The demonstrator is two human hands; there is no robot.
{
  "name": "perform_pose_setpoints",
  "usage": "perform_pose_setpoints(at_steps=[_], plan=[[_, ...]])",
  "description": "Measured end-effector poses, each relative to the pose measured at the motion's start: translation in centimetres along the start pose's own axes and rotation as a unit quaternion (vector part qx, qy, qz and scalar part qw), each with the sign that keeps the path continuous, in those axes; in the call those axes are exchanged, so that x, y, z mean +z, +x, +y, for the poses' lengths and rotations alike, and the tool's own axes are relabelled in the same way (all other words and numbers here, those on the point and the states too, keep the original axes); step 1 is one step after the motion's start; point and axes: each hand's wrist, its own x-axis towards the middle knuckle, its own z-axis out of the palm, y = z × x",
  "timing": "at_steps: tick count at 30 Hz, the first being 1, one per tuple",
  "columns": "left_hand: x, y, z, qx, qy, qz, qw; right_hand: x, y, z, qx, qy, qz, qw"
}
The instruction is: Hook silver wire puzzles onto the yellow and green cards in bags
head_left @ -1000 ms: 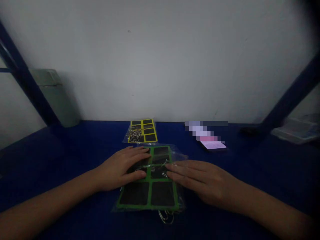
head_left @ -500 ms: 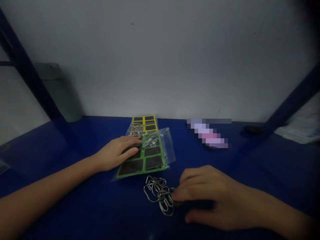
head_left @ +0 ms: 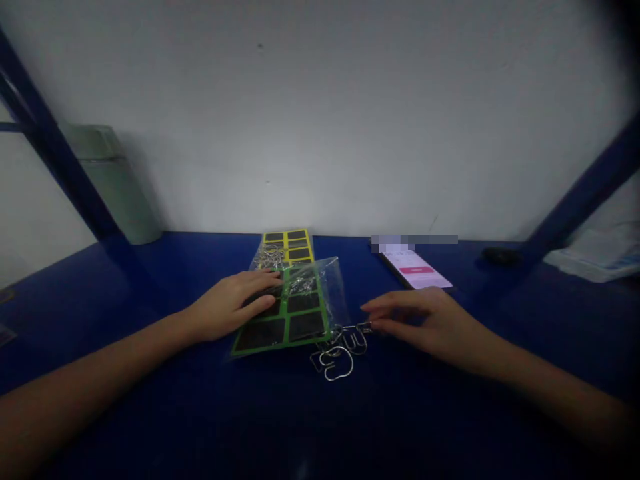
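My left hand [head_left: 235,303] lies flat, fingers stretched, on a clear plastic bag [head_left: 333,293] that holds a green card with black squares [head_left: 287,320]. Just right of the bag's open end, my right hand [head_left: 425,320] pinches a bunch of linked metal wire rings [head_left: 340,350] that rest on the blue table [head_left: 200,413]. Behind the green card lies a second bag with a yellow card [head_left: 290,248] and more wire rings.
A phone with a lit pink-and-white screen [head_left: 417,270] lies at the back right. A pale green cylinder [head_left: 113,183] stands at the back left by a blue frame post [head_left: 55,157]. A small dark object [head_left: 497,255] and a clear packet [head_left: 595,257] are at the far right.
My left hand pushed the green card's bag away from me and now rests on it. My right hand drew the wire rings clear, then brought them up to the bag's right edge.
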Motion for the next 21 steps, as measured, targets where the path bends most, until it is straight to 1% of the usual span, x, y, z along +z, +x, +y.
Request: perform_pose_setpoints(at_steps=[3,5,6,8,11,15,17,19,21], plan=[[0.0,0.0,0.0,0.003,-0.001,0.002,1.0,0.0,0.0,-0.6,0.01,0.033,0.067,0.997],[0.0,0.0,0.0,0.005,-0.003,0.003,1.0,0.0,-0.1,-0.9,0.017,0.079,0.114,0.99],[0.0,0.0,0.0,0.005,-0.004,0.001,1.0,0.0,0.0,-0.9,0.022,0.101,0.122,0.987],[0.0,0.0,-0.1,0.005,-0.004,-0.002,1.0,0.1,0.0,-0.9,0.031,0.106,0.106,0.988],[0.0,0.0,-0.1,0.007,-0.003,-0.006,1.0,0.1,0.2,-0.5,0.036,0.063,0.059,0.996],[0.0,0.0,-0.1,0.007,-0.006,-0.008,1.0,-0.4,0.4,-0.2,0.042,0.129,0.078,0.988],[-0.1,-0.1,0.0,0.006,-0.006,-0.006,1.0,-0.7,0.5,-0.1,0.049,0.126,0.093,0.986],[-0.2,-0.1,0.0,0.007,-0.005,-0.004,1.0,-1.0,0.6,-0.1,0.058,0.141,0.092,0.984],[-0.2,-0.1,0.0,0.008,-0.007,-0.003,1.0,-1.1,0.7,-0.1,0.058,0.189,0.087,0.976]])
